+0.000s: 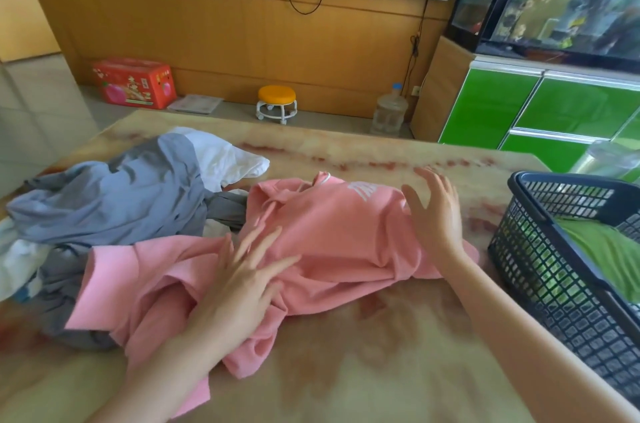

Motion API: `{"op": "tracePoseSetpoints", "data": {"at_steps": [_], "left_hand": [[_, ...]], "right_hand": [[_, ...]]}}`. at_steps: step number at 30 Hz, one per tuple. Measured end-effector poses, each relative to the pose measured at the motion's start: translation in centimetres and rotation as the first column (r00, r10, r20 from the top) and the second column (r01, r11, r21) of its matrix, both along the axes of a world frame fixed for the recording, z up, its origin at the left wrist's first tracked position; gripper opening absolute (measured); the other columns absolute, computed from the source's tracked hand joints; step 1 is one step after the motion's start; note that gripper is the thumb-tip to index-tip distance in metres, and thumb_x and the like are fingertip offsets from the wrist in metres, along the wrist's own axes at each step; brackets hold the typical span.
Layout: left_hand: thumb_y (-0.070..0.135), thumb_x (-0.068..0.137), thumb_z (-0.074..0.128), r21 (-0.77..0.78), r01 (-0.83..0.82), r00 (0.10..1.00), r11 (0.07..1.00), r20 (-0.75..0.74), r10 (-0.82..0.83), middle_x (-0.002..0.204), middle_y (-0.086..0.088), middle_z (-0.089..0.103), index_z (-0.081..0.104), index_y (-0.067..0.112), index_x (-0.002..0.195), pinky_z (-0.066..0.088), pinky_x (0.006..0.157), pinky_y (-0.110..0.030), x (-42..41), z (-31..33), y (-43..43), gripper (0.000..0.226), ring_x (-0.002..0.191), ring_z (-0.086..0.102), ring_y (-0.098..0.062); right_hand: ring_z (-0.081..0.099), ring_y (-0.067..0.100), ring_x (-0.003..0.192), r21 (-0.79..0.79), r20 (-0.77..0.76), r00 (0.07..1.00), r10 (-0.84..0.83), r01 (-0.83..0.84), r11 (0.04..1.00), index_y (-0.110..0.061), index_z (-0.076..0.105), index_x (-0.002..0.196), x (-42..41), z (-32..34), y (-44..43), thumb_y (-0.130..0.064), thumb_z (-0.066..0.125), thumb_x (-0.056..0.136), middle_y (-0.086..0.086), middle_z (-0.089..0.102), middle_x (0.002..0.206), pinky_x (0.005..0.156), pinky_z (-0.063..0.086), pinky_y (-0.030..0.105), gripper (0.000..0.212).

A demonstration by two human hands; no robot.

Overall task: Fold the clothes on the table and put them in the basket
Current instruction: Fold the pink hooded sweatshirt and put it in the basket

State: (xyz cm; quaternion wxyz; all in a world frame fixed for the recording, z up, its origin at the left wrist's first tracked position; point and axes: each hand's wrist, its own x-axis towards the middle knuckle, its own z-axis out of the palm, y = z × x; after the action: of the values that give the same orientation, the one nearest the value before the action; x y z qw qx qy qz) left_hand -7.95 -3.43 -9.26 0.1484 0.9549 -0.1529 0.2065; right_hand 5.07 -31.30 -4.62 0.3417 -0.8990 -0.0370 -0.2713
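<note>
Two hands are laid on the pink shirt [346, 232], which is spread rumpled across the middle of the table [381, 360]. The left hand [242, 287] is pressed on its body and the right hand [436, 214] is set at its right side, fingers straight, so each grip is released. The cloth is judged light, soft and limp, best taken at shoulder seams or hem corners. Bare table is left along the near edge for folding. The basket [540, 284] is kept near on the right, while the left is crowded by the grey pile [114, 201].
</note>
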Motion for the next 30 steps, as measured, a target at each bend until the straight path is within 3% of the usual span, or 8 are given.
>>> {"op": "tracePoseSetpoints", "data": {"at_steps": [4,8,14,17,21,25,28,30], "left_hand": [[0.058,0.064,0.072,0.131,0.11,0.987,0.985,0.103,-0.124,0.115,0.014,0.063,0.067,0.036,0.109,0.011,0.114,-0.042,-2.1,-0.4,-2.2,0.05,0.117,0.046,-0.007],[0.055,0.044,0.086,0.211,0.058,0.995,0.976,-0.091,-0.039,0.103,0.012,0.067,0.066,0.039,0.111,0.018,0.108,-0.048,-2.0,-1.6,-2.4,0.072,0.101,0.062,-0.013],[0.036,0.05,0.089,0.102,-0.061,0.994,0.993,-0.08,0.07,0.088,0.015,0.063,0.064,0.038,0.104,0.021,0.108,-0.047,-1.6,-1.6,-2.7,0.059,0.088,0.063,-0.013],[0.035,0.074,0.064,0.038,-0.05,0.993,0.998,0.107,0.046,0.078,0.014,0.062,0.066,0.032,0.094,0.022,0.108,-0.038,-1.2,-1.1,-2.3,0.021,0.082,0.058,-0.012],[0.035,0.085,0.047,-0.31,-0.084,0.987,0.947,0.105,0.121,0.071,0.013,0.058,0.073,0.019,0.084,0.041,0.078,-0.036,-0.7,2.6,-1.2,0.03,0.072,0.049,-0.015],[0.027,0.092,0.057,-0.627,-0.013,0.99,0.779,-0.115,-0.076,0.075,0.014,0.065,0.069,0.03,0.09,0.045,0.07,-0.015,-2.0,6.6,-0.8,0.012,0.072,0.06,-0.006],[0.069,0.077,0.052,-0.457,-0.094,0.815,0.884,-0.545,-0.195,0.09,0.015,0.071,0.07,0.036,0.093,0.049,0.089,-0.026,-3.2,6.4,0.5,0.041,0.088,0.064,-0.001],[0.092,0.058,0.041,-0.335,-0.068,0.641,0.94,-0.737,-0.216,0.095,0.019,0.07,0.071,0.036,0.099,0.047,0.095,-0.028,-4.8,5.0,0.9,0.076,0.093,0.063,0.004]], "right_hand": [[0.055,0.024,0.11,-0.273,-0.004,0.913,0.407,-0.393,0.878,-0.015,0.066,0.115,-7.4,-2.4,-0.7,-0.03,0.062,0.088,0.0,0.064,0.119,0.096,0.037,0.028,0.031],[0.041,0.022,0.13,-0.614,-0.124,0.881,0.456,-0.429,0.662,-0.025,0.06,0.126,-7.9,-7.8,-2.7,-0.048,0.056,0.077,-0.006,0.053,0.137,0.11,0.025,0.036,0.054],[0.052,0.03,0.117,-0.599,-0.061,0.924,0.377,-0.336,0.727,-0.024,0.074,0.097,-4.6,-7.1,-2.2,-0.04,0.054,0.08,-0.004,0.068,0.117,0.103,0.031,0.038,0.031],[0.064,0.028,0.098,-0.526,0.052,0.909,0.414,-0.328,0.785,-0.02,0.074,0.083,-5.1,-5.1,-1.7,-0.028,0.055,0.083,-0.005,0.073,0.094,0.101,0.033,0.038,0.021],[0.058,0.02,0.083,-0.438,0.097,0.917,0.386,-0.309,0.844,-0.011,0.073,0.079,-6.9,-0.3,-2.3,-0.025,0.048,0.088,-0.002,0.072,0.076,0.115,0.019,0.032,0.03],[0.052,0.01,0.104,-0.098,-0.274,0.829,0.488,-0.529,0.843,-0.002,0.069,0.088,-9.1,4.9,-2.5,-0.025,0.054,0.096,0.006,0.069,0.09,0.1,0.027,0.015,0.029],[0.053,0.012,0.077,-0.13,-0.605,0.647,0.464,-0.655,0.744,-0.006,0.063,0.077,-10.3,4.5,-2.5,-0.03,0.052,0.096,-0.002,0.058,0.073,0.067,0.037,0.024,0.032],[0.056,0.014,0.084,-0.265,-0.718,0.605,0.343,-0.694,0.67,-0.02,0.066,0.087,-11.8,2.8,-2.5,-0.04,0.048,0.097,-0.008,0.061,0.079,0.068,0.032,0.018,0.03]]}}
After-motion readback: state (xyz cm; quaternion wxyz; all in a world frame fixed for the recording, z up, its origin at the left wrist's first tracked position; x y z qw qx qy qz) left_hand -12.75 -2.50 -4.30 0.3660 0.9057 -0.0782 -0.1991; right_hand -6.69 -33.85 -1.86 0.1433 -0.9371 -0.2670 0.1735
